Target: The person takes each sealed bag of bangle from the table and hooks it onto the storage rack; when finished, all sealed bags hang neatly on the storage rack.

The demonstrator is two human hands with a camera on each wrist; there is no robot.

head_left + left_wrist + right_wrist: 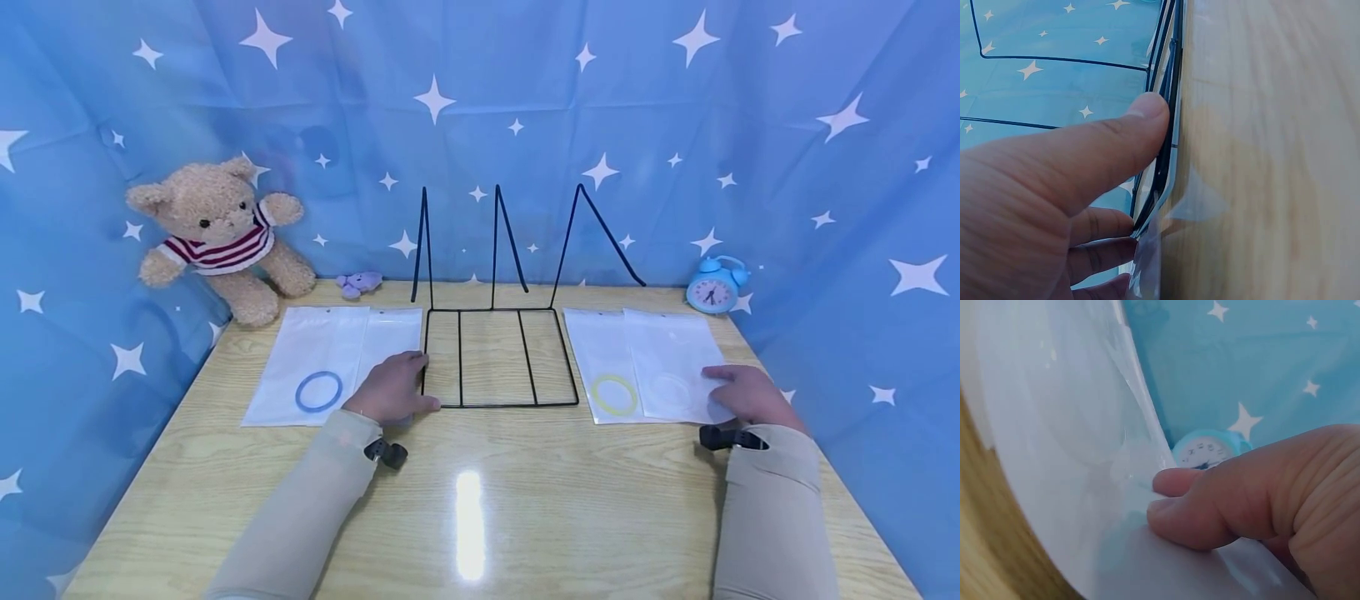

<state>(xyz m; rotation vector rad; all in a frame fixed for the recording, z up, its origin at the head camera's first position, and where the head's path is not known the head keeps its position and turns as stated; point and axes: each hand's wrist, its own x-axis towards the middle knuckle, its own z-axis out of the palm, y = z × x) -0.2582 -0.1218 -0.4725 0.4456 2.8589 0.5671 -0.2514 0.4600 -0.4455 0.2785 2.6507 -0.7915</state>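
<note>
A black wire rack with three angled uprights stands in the middle of the wooden table. My left hand grips its front left corner; in the left wrist view the thumb lies against the dark wire, fingers round the corner beside a clear plastic edge. Over at the right, my right hand pinches the right edge of a translucent plastic bag, between thumb and fingers. A faint whitish ring shows on that bag. It overlaps another bag bearing a yellow ring.
Left of the rack lie two overlapping translucent bags, one with a blue ring. A teddy bear and a small purple toy sit at the back left. At the back right stands a blue alarm clock, before the starry curtain.
</note>
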